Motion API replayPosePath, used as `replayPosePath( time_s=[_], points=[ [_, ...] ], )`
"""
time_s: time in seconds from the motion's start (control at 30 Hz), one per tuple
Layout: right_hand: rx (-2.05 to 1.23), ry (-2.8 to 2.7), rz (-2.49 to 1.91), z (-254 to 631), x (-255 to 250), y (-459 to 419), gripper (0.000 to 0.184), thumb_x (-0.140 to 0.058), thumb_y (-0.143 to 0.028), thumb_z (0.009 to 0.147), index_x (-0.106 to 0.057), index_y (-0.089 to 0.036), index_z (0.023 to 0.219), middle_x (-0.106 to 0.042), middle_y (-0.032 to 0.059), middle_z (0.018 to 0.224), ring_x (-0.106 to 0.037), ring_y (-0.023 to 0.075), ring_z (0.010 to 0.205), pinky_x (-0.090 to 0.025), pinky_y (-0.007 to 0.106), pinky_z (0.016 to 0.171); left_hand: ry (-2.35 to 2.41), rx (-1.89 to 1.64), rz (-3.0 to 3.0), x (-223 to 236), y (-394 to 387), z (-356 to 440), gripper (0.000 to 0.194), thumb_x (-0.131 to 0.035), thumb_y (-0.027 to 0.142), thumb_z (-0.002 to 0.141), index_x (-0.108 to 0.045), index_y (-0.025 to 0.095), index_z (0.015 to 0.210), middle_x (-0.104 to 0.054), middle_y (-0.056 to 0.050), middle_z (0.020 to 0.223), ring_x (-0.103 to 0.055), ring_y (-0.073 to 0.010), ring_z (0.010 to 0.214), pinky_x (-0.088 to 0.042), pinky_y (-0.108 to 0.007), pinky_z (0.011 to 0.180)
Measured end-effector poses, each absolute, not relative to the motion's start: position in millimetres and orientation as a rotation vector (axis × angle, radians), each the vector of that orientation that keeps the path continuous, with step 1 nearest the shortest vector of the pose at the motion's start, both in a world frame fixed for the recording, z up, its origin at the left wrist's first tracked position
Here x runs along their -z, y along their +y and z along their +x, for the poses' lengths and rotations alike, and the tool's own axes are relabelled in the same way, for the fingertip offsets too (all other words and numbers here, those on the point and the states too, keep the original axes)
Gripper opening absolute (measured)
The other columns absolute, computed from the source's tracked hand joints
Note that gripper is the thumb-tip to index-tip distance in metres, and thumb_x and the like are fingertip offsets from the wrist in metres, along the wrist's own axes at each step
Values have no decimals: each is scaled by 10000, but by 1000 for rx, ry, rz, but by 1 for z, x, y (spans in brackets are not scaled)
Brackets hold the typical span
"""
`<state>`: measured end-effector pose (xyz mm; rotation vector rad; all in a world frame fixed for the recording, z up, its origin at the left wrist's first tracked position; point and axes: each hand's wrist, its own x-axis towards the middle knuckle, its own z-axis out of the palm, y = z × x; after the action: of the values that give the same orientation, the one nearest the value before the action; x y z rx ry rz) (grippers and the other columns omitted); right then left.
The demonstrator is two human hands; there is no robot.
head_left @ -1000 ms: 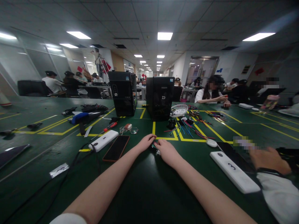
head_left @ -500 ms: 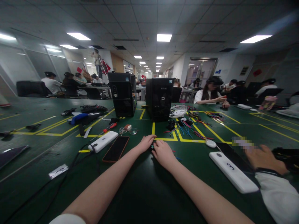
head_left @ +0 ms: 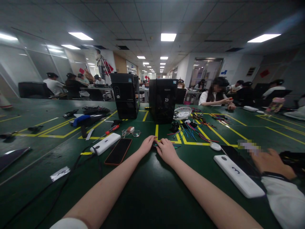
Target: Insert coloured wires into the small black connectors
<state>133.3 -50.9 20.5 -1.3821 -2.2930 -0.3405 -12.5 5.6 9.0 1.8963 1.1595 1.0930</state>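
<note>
My left hand and my right hand meet over the green table, fingers bent and pinched together. Between the fingertips are thin coloured wires; a greenish end shows past my right hand, and the rest is mostly covered by my fingers. Just beyond my hands stands a black computer tower. To its right lies a spread of loose red and blue wires with black connectors.
Left of my hands lie a phone, a white power bank, eyeglasses and a red screwdriver. A second tower and a white basket stand behind. At right are another power bank and a neighbour's hand.
Both hands have shifted slightly, with the right fingertips now higher and closer to the left ones. The wire ends beside my right hand have swung upward.
</note>
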Motion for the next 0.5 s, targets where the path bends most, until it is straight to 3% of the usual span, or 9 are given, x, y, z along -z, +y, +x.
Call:
replayPosePath(
  time_s=[0.2,0.33,0.5],
  points=[
    [340,-2312,-1315,135,-21,-53,274,-422,-239,855,-563,-171,1080,-527,86,945,-440,193,893,-339,330,790,1149,-1079,1873,-2,9,-13,322,-301,134,845,-485,151,1108,-640,-38,875,-598,-136,877,-437,-302,877],
    [322,-2302,-1325,133,-20,-55,219,-438,-198,832,-587,-150,986,-526,86,917,-443,192,890,-344,325,796,1158,-1083,1895,2,12,-12,313,-297,146,852,-493,162,1096,-628,-37,867,-597,-139,871,-443,-302,866],
    [324,-2308,-1331,130,-21,-55,260,-433,-194,826,-555,-147,1051,-526,95,949,-437,204,909,-348,340,802,1173,-1086,1925,6,14,-12,305,-292,192,875,-498,167,1098,-618,-45,927,-581,-147,908,-437,-297,870]
  ],
)
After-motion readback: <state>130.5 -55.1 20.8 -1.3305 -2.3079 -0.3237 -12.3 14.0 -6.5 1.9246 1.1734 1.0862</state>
